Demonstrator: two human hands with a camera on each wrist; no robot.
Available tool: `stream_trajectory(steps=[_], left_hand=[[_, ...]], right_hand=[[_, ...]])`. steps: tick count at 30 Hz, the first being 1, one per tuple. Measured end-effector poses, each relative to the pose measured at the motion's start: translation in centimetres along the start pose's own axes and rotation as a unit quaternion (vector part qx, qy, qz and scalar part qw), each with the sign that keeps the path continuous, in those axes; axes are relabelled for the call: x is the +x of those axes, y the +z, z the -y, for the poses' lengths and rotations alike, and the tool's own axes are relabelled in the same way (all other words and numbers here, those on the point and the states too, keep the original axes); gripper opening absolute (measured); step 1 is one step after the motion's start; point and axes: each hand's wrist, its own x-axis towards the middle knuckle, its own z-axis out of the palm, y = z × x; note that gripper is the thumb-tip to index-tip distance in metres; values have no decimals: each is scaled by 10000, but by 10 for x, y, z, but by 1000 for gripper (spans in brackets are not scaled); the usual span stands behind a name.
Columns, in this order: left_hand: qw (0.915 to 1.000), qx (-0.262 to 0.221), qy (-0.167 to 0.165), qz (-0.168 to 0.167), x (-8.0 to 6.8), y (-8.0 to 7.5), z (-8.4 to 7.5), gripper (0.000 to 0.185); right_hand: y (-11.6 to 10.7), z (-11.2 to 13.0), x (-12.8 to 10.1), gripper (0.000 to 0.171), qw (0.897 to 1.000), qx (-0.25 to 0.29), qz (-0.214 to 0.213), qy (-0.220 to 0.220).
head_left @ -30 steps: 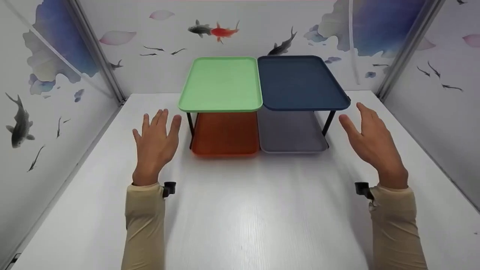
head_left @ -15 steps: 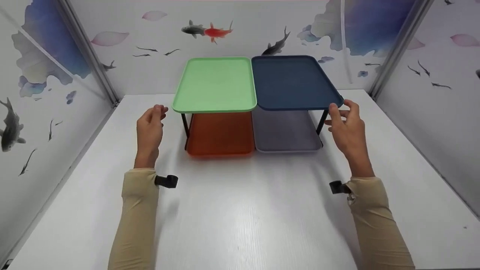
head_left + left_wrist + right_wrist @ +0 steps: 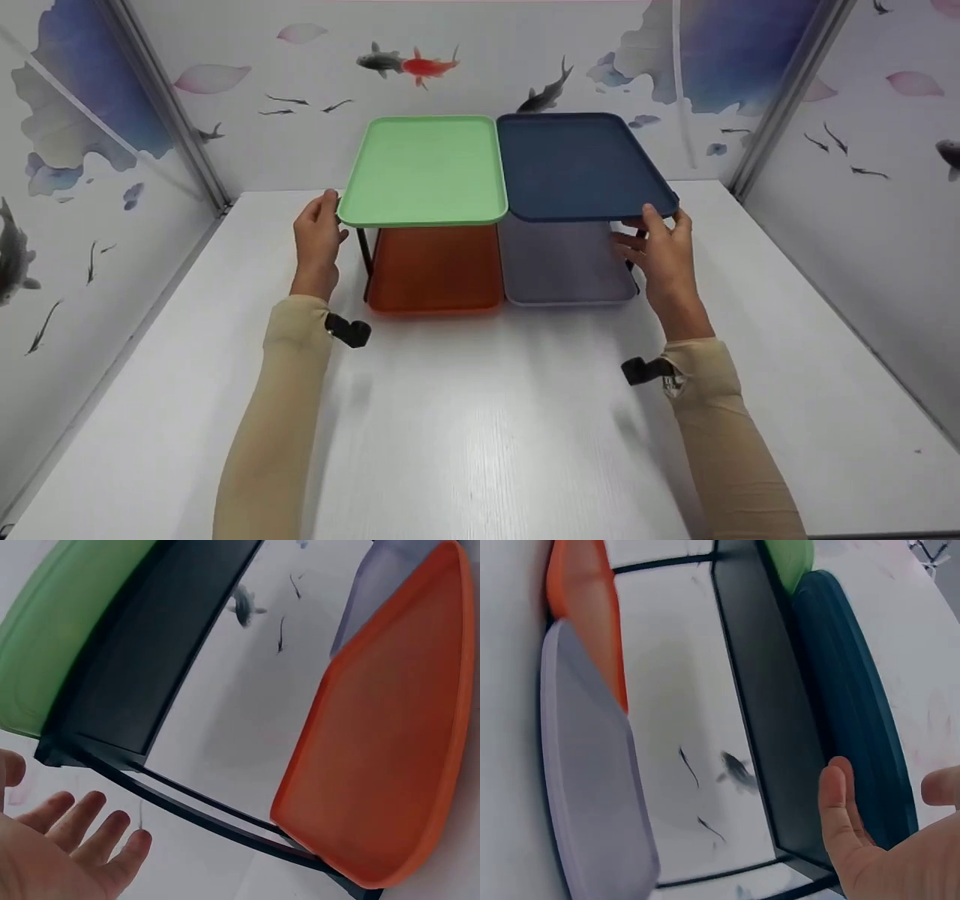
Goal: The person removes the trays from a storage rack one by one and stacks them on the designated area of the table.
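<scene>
A black-framed two-tier rack (image 3: 187,821) carries a light green tray (image 3: 424,172) and a dark blue tray (image 3: 581,169) on top. An orange tray (image 3: 439,270) and a greyish-purple tray (image 3: 566,262) lie below. My left hand (image 3: 316,244) is at the green tray's left front corner; in the left wrist view its loosely bent fingers (image 3: 90,821) are just off the frame. At the blue tray's right front corner is my right hand (image 3: 664,255), fingers reaching under the edge. The right wrist view shows its thumb (image 3: 941,786) apart from the tray; whether the fingers touch is unclear.
Everything stands on a white table (image 3: 480,420). Printed panels with fish and petals, such as the back wall (image 3: 300,142), enclose it at the back and both sides. A wrist camera (image 3: 349,330) sticks out from each sleeve.
Both hands have come inward from beside the rack to the upper trays' outer front corners. Their spread fingers have bent somewhat. The head view has shifted slightly; the trays keep their places.
</scene>
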Motion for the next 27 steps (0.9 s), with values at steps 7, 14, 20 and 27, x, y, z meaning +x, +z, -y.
stream_trajectory(steps=[7, 14, 20, 27], left_hand=[[9981, -370, -128, 468, 2, 4, 12, 46], [9982, -215, -233, 508, 0, 6, 21, 60], [9988, -137, -181, 439, 1, 7, 20, 54], [9986, 186, -93, 489, 0, 6, 17, 53]], right_hand=[[10, 0, 2, 66, 9944, 990, 173, 316], [14, 1, 1, 65, 9881, 1459, 146, 458], [16, 6, 2, 61, 9754, 2140, 221, 473], [11, 11, -2, 57, 9726, 2291, 230, 310]])
